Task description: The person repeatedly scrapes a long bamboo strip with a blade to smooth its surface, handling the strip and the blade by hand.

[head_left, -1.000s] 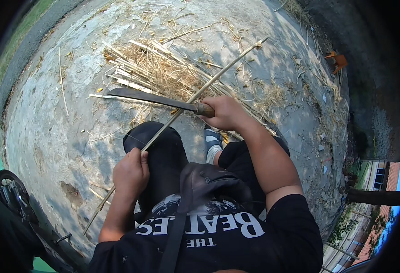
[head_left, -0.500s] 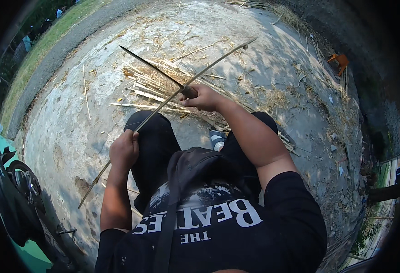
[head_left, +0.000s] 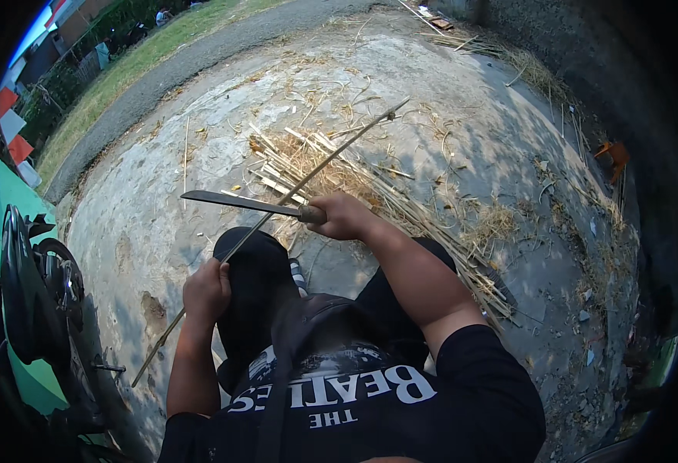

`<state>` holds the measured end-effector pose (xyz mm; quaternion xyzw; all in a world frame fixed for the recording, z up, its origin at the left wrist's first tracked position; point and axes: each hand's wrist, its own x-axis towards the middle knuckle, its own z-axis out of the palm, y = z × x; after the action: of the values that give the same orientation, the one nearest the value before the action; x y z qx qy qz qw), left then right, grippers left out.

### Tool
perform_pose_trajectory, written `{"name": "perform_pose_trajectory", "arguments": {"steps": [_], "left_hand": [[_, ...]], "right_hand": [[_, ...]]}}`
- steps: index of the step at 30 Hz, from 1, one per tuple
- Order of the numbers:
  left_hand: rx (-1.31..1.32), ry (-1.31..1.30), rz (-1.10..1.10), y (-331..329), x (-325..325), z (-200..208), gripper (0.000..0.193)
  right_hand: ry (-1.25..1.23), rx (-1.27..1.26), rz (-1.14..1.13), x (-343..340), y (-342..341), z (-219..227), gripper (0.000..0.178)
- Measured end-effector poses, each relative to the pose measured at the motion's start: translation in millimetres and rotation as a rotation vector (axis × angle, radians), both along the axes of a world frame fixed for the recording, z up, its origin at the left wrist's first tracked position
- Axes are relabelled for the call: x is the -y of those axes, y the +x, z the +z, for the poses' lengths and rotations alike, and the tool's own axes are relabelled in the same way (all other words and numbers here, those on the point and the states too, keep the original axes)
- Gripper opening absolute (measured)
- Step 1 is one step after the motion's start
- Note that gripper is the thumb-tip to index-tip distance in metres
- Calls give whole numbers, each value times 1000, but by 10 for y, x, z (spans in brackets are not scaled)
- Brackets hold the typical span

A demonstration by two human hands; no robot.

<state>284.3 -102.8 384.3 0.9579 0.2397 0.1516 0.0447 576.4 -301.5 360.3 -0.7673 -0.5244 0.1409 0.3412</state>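
My left hand [head_left: 207,291] is closed round a long thin bamboo strip [head_left: 331,159], which slants from the lower left up to the far right. In my right hand [head_left: 344,216] is the wooden handle of a machete [head_left: 235,201], its dark blade pointing left with the flat partly showing. The blade crosses the strip just in front of the handle; whether they touch, I cannot tell. Beyond my knees, a pile of split bamboo strips [head_left: 424,223] and fine shavings lies on the ground under the far part of the held strip.
A parked motorcycle [head_left: 34,301] stands close on my left beside a green surface [head_left: 34,378]. Loose shavings and strips are scattered over the rough concrete ground [head_left: 146,239]. At the far right lies an orange object [head_left: 613,160]; a paved path [head_left: 161,77] curves along the far left.
The machete has swung from pointing up and away to pointing left, with its blade nearly level. My right hand has come nearer to me, and the strip's far end has dropped slightly.
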Motion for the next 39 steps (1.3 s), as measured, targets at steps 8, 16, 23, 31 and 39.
{"name": "perform_pose_trajectory", "arguments": {"steps": [8,16,23,31,39], "left_hand": [[-57,-17,-71,258,132,75,24],[64,-106,-177,137,27,14,17],[172,-32,-144,-200,-87,-103,24],[69,-274,15,-252,-113,-228,27],[35,-347,14,34,-128,-243,33]], "right_hand": [[202,-469,81,47,11,-202,45],[363,-1050,-71,33,35,-232,45],[241,-825,-122,-130,13,-303,41],[380,-181,-81,-70,38,16,52],[-261,344,-160,89,207,285,73]]}}
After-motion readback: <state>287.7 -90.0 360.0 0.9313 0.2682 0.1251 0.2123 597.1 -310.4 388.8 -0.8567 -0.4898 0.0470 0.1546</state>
